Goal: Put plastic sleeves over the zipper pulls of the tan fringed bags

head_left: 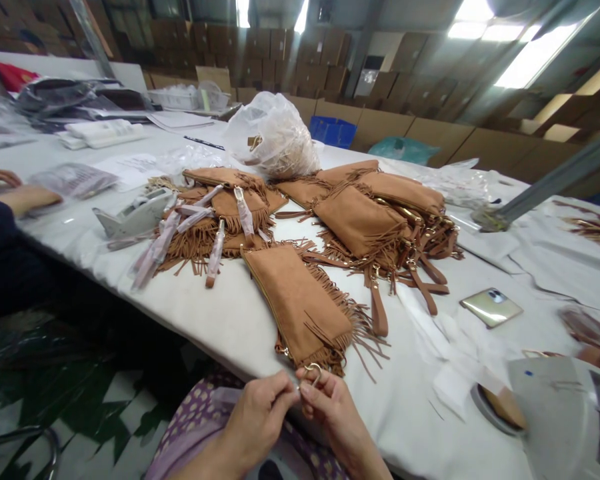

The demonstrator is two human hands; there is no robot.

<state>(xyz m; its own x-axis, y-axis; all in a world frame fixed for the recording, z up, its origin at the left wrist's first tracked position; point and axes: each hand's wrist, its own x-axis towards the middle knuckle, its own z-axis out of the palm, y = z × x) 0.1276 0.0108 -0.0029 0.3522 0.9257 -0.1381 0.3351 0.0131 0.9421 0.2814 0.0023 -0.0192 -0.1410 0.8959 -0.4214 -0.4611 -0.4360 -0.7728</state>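
At the table's near edge, my right hand [334, 405] pinches a curved gold metal clasp [314, 373] between thumb and fingers. My left hand [261, 413] meets it from the other side, thumb and forefinger pressed together; what sits between them is too small to make out. Just beyond both hands lies a tan fringed pouch [295, 293], its zipper edge toward the left and its fringe spread to the right. A brown wrist strap [379, 310] rests beside that fringe. Clear plastic film [225, 398] shows near my left hand, over my lap.
Fringed pouches pile up at the right [360, 223] and left [230, 200]; some straps there are wrapped. Tape dispensers stand left [139, 212] and front right [555, 407]. A phone [491, 307], a stuffed plastic bag [275, 133] and a metal post [555, 177] are here. Another person's hand [27, 197] is left.
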